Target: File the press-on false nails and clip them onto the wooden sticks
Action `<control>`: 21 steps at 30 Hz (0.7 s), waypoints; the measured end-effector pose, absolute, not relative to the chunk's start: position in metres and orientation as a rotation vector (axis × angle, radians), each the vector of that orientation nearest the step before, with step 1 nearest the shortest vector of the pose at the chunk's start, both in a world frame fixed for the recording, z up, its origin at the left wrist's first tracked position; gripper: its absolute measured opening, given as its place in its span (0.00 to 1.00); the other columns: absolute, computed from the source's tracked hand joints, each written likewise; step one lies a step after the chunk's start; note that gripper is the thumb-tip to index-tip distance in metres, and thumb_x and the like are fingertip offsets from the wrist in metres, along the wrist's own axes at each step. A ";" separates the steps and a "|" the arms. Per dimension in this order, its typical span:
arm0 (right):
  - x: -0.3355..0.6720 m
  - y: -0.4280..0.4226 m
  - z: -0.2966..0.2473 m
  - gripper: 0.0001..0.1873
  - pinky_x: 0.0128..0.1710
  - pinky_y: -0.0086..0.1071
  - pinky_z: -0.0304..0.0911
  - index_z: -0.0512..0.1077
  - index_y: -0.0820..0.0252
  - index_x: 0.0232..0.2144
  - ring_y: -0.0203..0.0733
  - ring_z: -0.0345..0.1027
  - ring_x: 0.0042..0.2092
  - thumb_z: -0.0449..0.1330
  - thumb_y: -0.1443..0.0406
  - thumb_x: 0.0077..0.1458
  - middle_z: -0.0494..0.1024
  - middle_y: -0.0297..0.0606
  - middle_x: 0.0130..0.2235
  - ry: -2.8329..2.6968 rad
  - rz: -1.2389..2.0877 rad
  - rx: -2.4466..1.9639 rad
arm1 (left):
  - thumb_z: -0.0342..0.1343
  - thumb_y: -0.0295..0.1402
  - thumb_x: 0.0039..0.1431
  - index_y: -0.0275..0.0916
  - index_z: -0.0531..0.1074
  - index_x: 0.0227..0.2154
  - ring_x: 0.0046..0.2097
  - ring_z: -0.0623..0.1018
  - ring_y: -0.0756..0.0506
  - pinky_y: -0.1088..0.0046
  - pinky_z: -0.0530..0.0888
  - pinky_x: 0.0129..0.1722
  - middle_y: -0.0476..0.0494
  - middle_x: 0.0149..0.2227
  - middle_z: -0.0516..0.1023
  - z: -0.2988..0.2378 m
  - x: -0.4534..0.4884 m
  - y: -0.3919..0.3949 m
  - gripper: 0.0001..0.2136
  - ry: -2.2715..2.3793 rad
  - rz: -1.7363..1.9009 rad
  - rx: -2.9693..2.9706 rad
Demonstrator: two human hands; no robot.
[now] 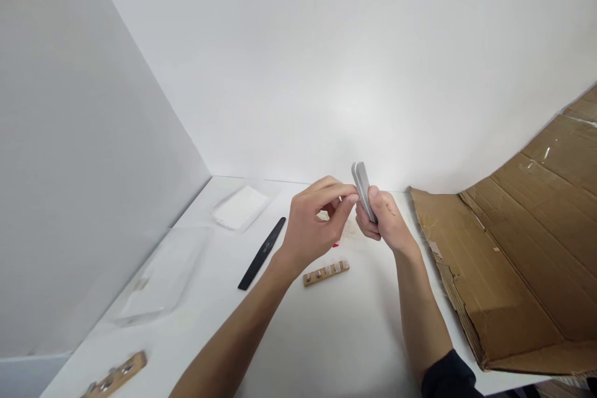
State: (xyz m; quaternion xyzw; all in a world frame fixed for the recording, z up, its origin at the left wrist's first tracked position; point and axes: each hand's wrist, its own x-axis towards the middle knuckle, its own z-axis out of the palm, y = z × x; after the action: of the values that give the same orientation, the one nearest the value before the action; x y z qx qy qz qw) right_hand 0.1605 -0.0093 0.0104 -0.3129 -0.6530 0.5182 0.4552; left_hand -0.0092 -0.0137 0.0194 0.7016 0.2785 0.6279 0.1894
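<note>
Two hands filing above the table.
Right hand grips the grey nail file; left hand pinches something small against it. Short, light strokes would suit.

Open white table in front; blocked right by flattened cardboard (edge raised), left by black file and clear tray.

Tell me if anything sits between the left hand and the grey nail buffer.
Nothing visible does. The left hand has its fingertips right at the grey nail buffer, which the right hand holds upright above the white table.
</note>
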 end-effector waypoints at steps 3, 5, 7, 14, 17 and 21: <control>0.162 -0.010 0.012 0.36 0.15 0.27 0.43 0.59 0.56 0.19 0.28 0.44 0.16 0.50 0.39 0.71 0.52 0.24 0.15 -1.642 1.315 -0.774 | 0.62 0.31 0.68 0.40 0.81 0.32 0.27 0.70 0.53 0.78 0.67 0.22 0.48 0.28 0.76 0.019 -0.011 -0.013 0.07 0.782 1.814 1.937; 0.161 -0.010 0.012 0.36 0.15 0.27 0.42 0.59 0.56 0.19 0.28 0.43 0.16 0.50 0.39 0.70 0.52 0.24 0.16 -1.661 1.348 -0.767 | 0.62 0.32 0.68 0.41 0.82 0.33 0.27 0.69 0.52 0.77 0.68 0.22 0.48 0.28 0.76 0.020 -0.013 -0.013 0.07 0.794 1.855 1.924; 0.159 -0.010 0.011 0.36 0.15 0.27 0.42 0.59 0.56 0.19 0.28 0.43 0.16 0.50 0.39 0.70 0.52 0.24 0.16 -1.654 1.343 -0.761 | 0.62 0.33 0.68 0.41 0.82 0.32 0.26 0.69 0.53 0.77 0.68 0.23 0.47 0.28 0.76 0.020 -0.014 -0.012 0.08 0.797 1.870 1.934; 0.157 -0.009 0.009 0.37 0.15 0.27 0.44 0.59 0.55 0.19 0.29 0.44 0.16 0.49 0.35 0.68 0.52 0.24 0.15 -1.595 1.299 -0.791 | 0.62 0.35 0.69 0.41 0.82 0.31 0.26 0.69 0.52 0.77 0.67 0.22 0.48 0.26 0.75 0.019 -0.009 -0.013 0.10 0.812 1.814 1.938; 0.161 -0.009 0.010 0.36 0.15 0.27 0.44 0.60 0.55 0.20 0.29 0.43 0.15 0.51 0.37 0.68 0.53 0.23 0.15 -1.637 1.346 -0.784 | 0.62 0.36 0.69 0.41 0.82 0.31 0.26 0.69 0.52 0.76 0.67 0.22 0.48 0.27 0.75 0.021 -0.011 -0.013 0.10 0.820 1.859 1.903; 0.160 -0.009 0.009 0.36 0.15 0.27 0.44 0.60 0.55 0.19 0.29 0.43 0.15 0.50 0.37 0.69 0.52 0.23 0.15 -1.605 1.326 -0.760 | 0.62 0.32 0.68 0.40 0.81 0.31 0.26 0.70 0.52 0.77 0.68 0.23 0.48 0.27 0.75 0.018 -0.006 -0.013 0.08 0.780 1.835 1.921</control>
State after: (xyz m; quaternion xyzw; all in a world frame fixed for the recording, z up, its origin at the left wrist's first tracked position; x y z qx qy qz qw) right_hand 0.1604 -0.0085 0.0089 -0.3070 -0.6480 0.5355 0.4461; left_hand -0.0064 -0.0130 0.0184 0.6818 0.2769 0.6512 0.1854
